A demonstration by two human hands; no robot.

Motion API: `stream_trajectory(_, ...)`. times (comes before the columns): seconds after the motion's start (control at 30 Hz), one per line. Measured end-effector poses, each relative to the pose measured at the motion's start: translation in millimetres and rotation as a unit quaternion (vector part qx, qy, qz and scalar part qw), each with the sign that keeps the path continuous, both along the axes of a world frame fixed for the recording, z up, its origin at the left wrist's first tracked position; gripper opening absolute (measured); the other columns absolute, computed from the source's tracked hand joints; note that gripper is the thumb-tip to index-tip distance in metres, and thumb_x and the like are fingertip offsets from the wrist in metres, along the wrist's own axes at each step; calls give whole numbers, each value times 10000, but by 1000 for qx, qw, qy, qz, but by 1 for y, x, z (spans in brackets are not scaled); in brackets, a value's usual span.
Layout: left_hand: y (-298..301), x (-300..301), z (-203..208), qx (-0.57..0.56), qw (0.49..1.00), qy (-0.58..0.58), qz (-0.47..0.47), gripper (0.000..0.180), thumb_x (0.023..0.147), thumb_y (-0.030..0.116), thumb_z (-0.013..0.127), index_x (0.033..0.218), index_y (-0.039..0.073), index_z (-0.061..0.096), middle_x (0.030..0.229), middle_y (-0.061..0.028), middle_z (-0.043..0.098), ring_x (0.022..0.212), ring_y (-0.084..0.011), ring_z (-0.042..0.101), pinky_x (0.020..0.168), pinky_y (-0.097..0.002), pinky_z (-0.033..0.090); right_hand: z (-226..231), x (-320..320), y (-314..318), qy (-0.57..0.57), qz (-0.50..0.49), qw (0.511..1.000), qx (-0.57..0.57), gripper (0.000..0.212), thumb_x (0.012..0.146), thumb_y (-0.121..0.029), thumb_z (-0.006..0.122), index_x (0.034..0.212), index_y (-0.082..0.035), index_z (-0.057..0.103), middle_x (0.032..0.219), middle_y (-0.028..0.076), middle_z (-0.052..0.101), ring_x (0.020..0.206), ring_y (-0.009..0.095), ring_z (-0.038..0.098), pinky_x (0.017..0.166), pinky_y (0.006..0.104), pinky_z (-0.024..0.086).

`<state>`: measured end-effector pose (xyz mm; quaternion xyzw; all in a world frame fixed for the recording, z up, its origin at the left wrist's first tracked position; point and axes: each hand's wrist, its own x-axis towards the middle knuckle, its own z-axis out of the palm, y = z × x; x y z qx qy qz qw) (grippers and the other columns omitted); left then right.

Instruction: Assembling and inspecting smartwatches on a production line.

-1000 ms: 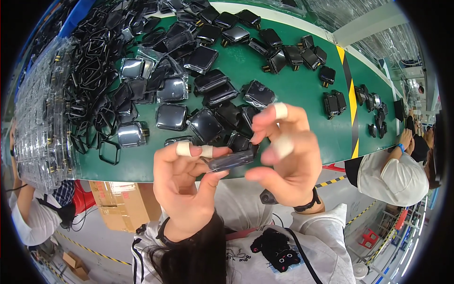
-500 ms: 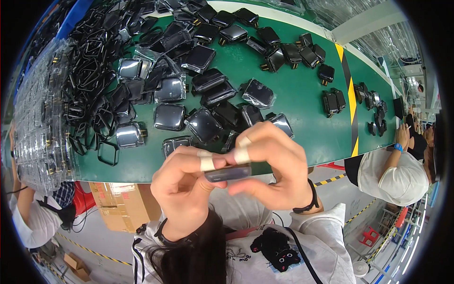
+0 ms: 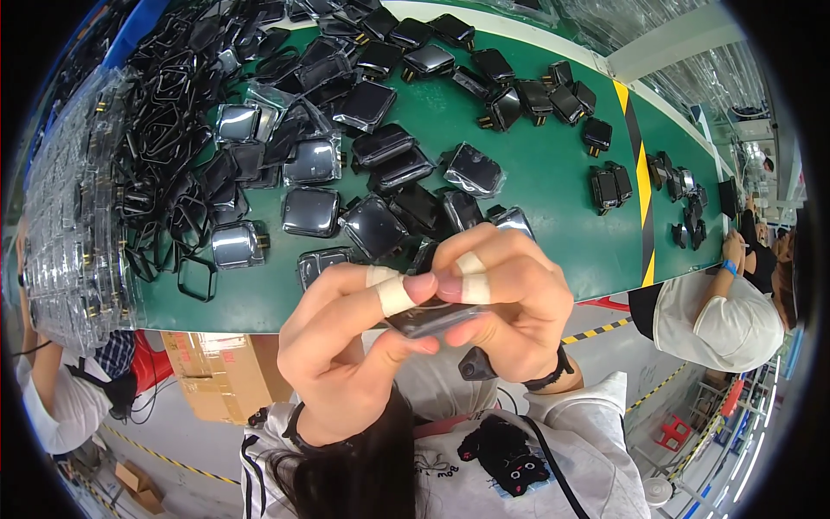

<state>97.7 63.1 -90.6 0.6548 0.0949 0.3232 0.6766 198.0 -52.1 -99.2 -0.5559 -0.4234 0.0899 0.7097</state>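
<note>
Above the table's near edge, my left hand (image 3: 339,353) and my right hand (image 3: 523,311) pinch a small flat dark device (image 3: 432,321) between them. Its thin edge faces up. Thumbs press it from below while the index fingertips meet along its top; pale tape wraps several fingers. A small dark piece (image 3: 476,366) shows under my right hand, and I cannot tell whether it belongs to the device. Just beyond my hands lie several black rounded-square devices (image 3: 373,227), some in clear film, with short gold-coloured prongs on some.
Black frames (image 3: 197,281) heap up on the left beside stacked clear plastic trays (image 3: 78,216). More devices lie on the green table (image 3: 553,251) toward a yellow-black stripe (image 3: 641,173). A cardboard box (image 3: 226,376) stands below the edge. Another person (image 3: 696,324) sits at right.
The device has tilted and shifted slightly right in my fingers. My left index finger has moved up and over its top edge. The small dark piece under my right hand has come into view.
</note>
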Motion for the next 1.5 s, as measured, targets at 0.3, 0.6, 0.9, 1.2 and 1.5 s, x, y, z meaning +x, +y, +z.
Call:
stream_trajectory(0.3,-14,6,1,55,991,-2,120,294,657,-130,667,928,-50,589,835,-134,632,657,-188,597,550,-251,490,15,5,-2,-134,-31,983,-121,187,749,-73,691,882,31,610,881,141,581,765,269,587,598,322,469)
stream_trajectory(0.6,-3,5,-2,296,952,0,78,451,645,-156,672,1048,-47,502,861,-129,634,675,-179,613,580,-264,507,17,-5,-5,-170,-65,973,-143,134,726,58,625,856,47,595,910,188,583,785,283,612,653,332,506)
stream_trajectory(0.9,10,-3,9,63,997,54,-12,523,660,-96,727,1097,-71,441,952,-139,620,777,-158,647,642,-247,525,23,-2,-5,38,-32,990,-133,219,742,47,657,945,37,577,865,132,566,725,191,585,576,265,491)
stream_trajectory(1.2,3,-1,6,102,994,37,7,432,627,-128,714,997,-49,506,911,-147,622,719,-193,637,619,-255,516,18,-4,-9,-98,-7,986,-135,188,761,65,610,923,66,514,913,192,525,806,285,618,648,352,525)
stream_trajectory(1.5,-15,2,0,138,987,-28,75,291,584,-125,701,813,3,575,863,-155,626,703,-223,609,535,-256,495,13,-18,-5,-152,-91,980,-90,175,743,121,562,889,47,500,873,175,508,729,320,616,606,364,522)
